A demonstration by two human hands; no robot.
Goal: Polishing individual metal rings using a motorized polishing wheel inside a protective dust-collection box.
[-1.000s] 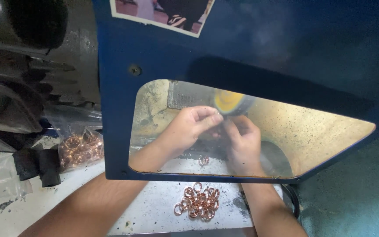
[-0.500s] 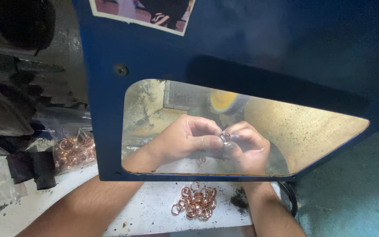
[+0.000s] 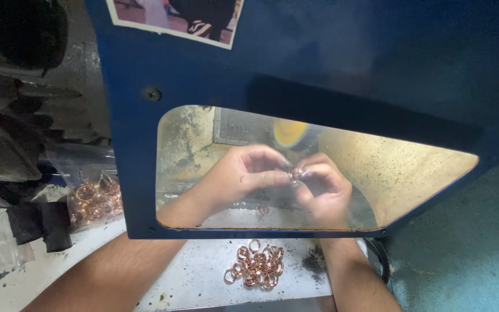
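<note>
- Head view looks down through a scratched, clear plastic window [image 3: 411,173] set in a blue metal guard panel [image 3: 347,63], and both your hands work behind it.
- Your left hand [image 3: 241,176] and right hand [image 3: 321,185] meet near the middle of the window, fingertips together around a small shiny copper-coloured metal ring [image 3: 294,172].
- That ring sits between the two hands, just below a blurred yellow round wheel [image 3: 289,133] at the back of the enclosure; whether it touches the wheel cannot be told through the hazy pane.
- Judging by its look, the ring is light, stiff and smooth, so it will likely slip easily; pinching it across the band's outer rim, as you seem to, looks like the surest hold.
- Your left hand is curled nearly closed, thumb and forefinger pressed on the ring's left side.
- Your right hand is likewise almost closed, fingers bent in and tips nipping the ring's right side; the exact contact is blurred.
- A loose heap of similar copper-coloured rings [image 3: 256,270] lies on the grey metal tray [image 3: 203,277] between your forearms, just outside the guard's lower edge.
- More rings fill a clear plastic bag [image 3: 90,199] to the left, beside dark machine parts [image 3: 12,144].
- A photo print [image 3: 174,17] is stuck to the guard's top edge.
</note>
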